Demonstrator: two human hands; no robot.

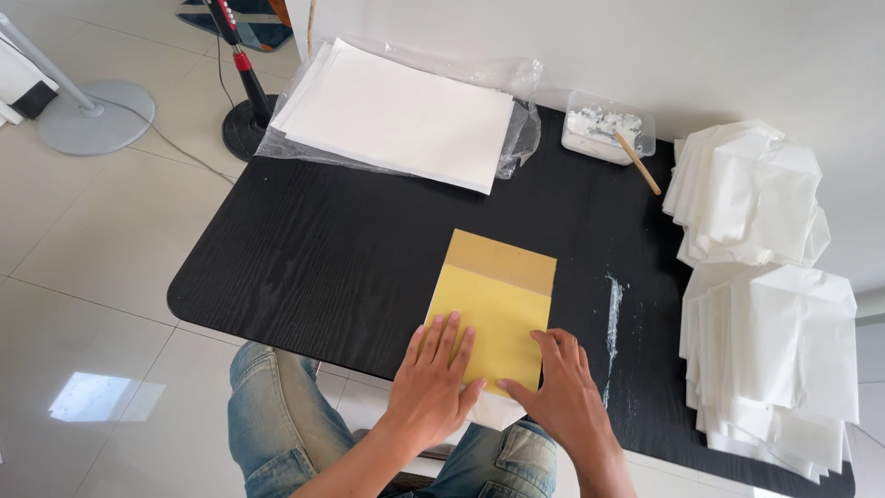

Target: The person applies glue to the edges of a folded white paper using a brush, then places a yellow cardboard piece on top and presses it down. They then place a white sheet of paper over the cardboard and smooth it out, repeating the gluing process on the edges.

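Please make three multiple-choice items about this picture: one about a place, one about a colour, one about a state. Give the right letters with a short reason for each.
1. Where does the small clear tub with white paste stand?
A. at the far edge of the table, right of the plastic-wrapped paper stack
B. on the floor by the fan base
C. under the person's hands

2. What colour is the sheet under the hands?
A. blue
B. yellow
C. green

3. How are the two hands?
A. both lifted in the air
B. one holds the wooden stick
C. both pressed flat on the sheet

Answers:
1 A: the tub sits on the far part of the black table, beside the paper stack.
2 B: the sheet is yellow, over a brown board.
3 C: the left hand and right hand lie open on it; the stick leans in the tub.
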